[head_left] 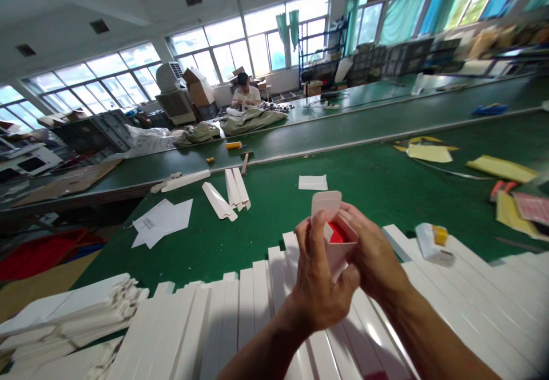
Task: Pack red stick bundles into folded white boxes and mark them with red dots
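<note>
A narrow white carton (343,251) is held up between both hands, its end flap raised and something red (337,232) showing inside the opening. My left hand (319,280) grips its near left side, with the fingers against the raised flap and the thumb low on the front. From the right, my right hand (377,254) wraps round the other side of the carton; part of its fingers is hidden behind it. Beneath both hands lies a row of long white cartons (246,294), side by side.
Flat, unfolded cartons (77,305) are stacked at the lower left. A tape dispenser (434,245) rests on cartons at the right. Loose white cartons (234,188) and paper sheets (163,221) lie on the green table (266,220). Across the far bench sits another person (247,94).
</note>
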`<state>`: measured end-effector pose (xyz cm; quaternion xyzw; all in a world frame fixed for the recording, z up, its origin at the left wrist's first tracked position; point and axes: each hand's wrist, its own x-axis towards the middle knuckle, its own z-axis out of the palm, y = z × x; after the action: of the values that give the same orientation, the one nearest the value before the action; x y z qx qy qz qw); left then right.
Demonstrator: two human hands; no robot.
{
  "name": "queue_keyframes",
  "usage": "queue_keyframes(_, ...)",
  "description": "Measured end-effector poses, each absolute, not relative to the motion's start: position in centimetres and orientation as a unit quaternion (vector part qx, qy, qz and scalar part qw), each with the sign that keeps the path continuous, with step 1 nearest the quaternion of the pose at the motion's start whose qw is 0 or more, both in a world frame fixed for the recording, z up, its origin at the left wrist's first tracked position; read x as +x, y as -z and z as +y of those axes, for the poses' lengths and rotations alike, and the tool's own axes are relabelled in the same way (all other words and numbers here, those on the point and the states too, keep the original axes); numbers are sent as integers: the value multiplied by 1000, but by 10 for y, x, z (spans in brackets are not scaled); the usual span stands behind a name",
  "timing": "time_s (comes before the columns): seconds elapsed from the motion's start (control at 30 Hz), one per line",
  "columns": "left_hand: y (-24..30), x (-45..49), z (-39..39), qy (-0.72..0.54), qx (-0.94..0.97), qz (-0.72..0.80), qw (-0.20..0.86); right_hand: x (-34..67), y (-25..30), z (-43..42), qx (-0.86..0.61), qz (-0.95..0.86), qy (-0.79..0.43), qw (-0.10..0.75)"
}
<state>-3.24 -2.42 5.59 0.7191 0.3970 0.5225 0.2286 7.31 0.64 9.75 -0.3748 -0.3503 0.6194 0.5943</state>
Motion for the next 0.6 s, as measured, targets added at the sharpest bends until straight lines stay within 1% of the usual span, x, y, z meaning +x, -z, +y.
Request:
queue_keyframes(0.1,-70,-35,-21,-566,674,367,300,66,-99,11,-389,-305,-574,653)
queue_keyframes(0.17,-78,-33,-16,-608,621,372,327,63,-97,14,-375,-297,-570,668)
queue_keyframes(0.3,-82,-24,-6,-631,567,381,366,64,-93,16,-360,-328,-568,663)
queue_keyframes(0.43,-74,-17,-1,-686,513,326,400,67,-89,18,-379,-380,-544,644)
queue_keyframes(0.5,-72,-18,1,-683,527,321,390,64,-87,20,-383,-388,-524,654)
queue_keyframes(0.53,-72,-20,2,-676,548,331,364,62,-86,22,-383,-384,-512,667)
queue_keyframes(0.6,-72,-27,5,-659,607,353,271,57,-84,25,-378,-357,-491,699)
